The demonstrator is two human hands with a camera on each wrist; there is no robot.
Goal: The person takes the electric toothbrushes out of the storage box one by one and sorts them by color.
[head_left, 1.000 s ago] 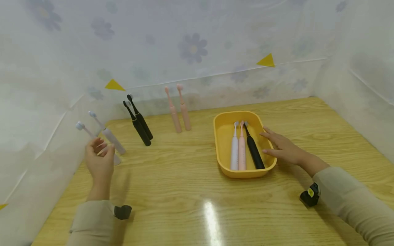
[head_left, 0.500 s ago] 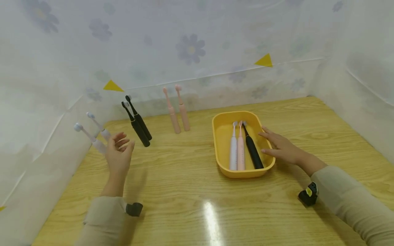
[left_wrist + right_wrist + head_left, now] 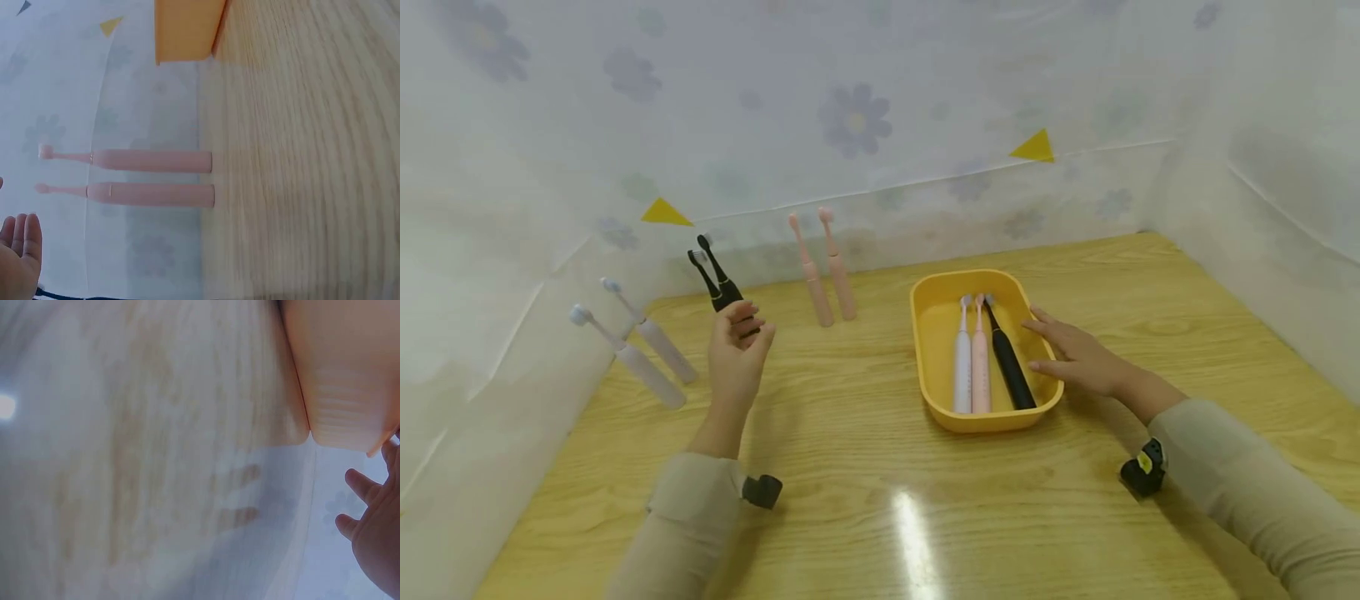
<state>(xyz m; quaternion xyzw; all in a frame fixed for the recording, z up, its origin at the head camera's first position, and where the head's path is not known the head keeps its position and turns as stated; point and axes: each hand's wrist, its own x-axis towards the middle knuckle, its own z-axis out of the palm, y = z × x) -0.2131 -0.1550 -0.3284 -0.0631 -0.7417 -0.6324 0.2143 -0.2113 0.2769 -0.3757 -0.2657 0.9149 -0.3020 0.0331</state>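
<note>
My left hand (image 3: 737,350), fingers relaxed and holding nothing, overlaps the lower handles of two upright black electric toothbrushes (image 3: 728,289) in the head view. To its left stand two pale lilac electric toothbrushes (image 3: 651,375). Two pink electric toothbrushes (image 3: 153,160) stand upright farther right, by the back wall. My right hand (image 3: 1082,358) spreads its fingers over the right rim of a yellow tray (image 3: 925,367). Inside the tray, side by side, lie a white electric toothbrush (image 3: 962,371), a pink one (image 3: 981,371) and a black one (image 3: 1013,371).
A wood-grain table (image 3: 842,483) carries everything. Floral sheeting (image 3: 925,83) encloses the back and both sides, with yellow triangles (image 3: 1036,147) on it. A dark wrist camera (image 3: 763,492) sits at the left cuff and another (image 3: 1144,468) at the right.
My left hand has moved right, away from the lilac toothbrushes and over to the black ones. The right hand stays on the tray rim. The head view has shifted slightly.
</note>
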